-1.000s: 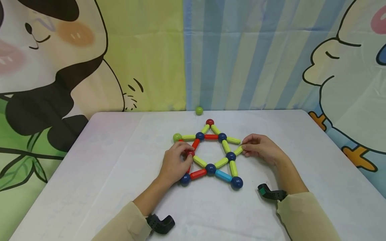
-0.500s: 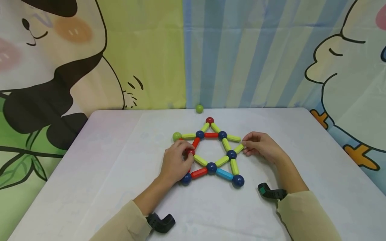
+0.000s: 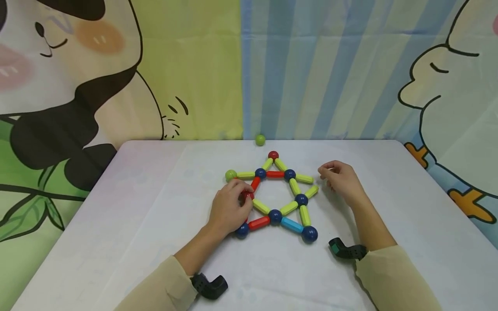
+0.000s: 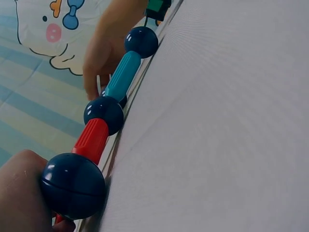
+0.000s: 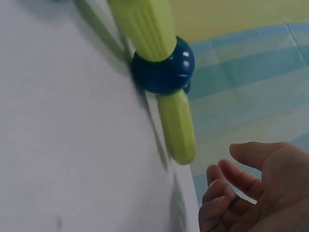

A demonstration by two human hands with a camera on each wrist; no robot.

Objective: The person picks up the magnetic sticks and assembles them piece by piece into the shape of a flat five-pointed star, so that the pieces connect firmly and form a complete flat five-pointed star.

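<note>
A star-shaped figure of magnetic rods and balls lies on the white table. My left hand (image 3: 231, 206) holds a red ball (image 3: 249, 196) at the star's left inner corner, its fingers hiding part of it. Just below that hand is a dark blue ball (image 4: 72, 186), joined by a red rod (image 3: 259, 223) to another blue ball (image 3: 275, 217). My right hand (image 3: 342, 179), its fingers loosely bent with nothing between them, hovers right of the star. Nearest to it are the free ends of two yellow-green rods, the upper rod (image 3: 304, 178) and the lower rod (image 5: 177, 128).
A loose green ball (image 3: 260, 140) sits at the table's far edge, behind the star. A patterned cloth (image 3: 303, 69) hangs behind the table. Table surface (image 3: 155, 224) extends on both sides of the star.
My right hand has let go of the lower yellow-green rod's end and moved slightly up and away to the right. My left hand stays on the red ball.
</note>
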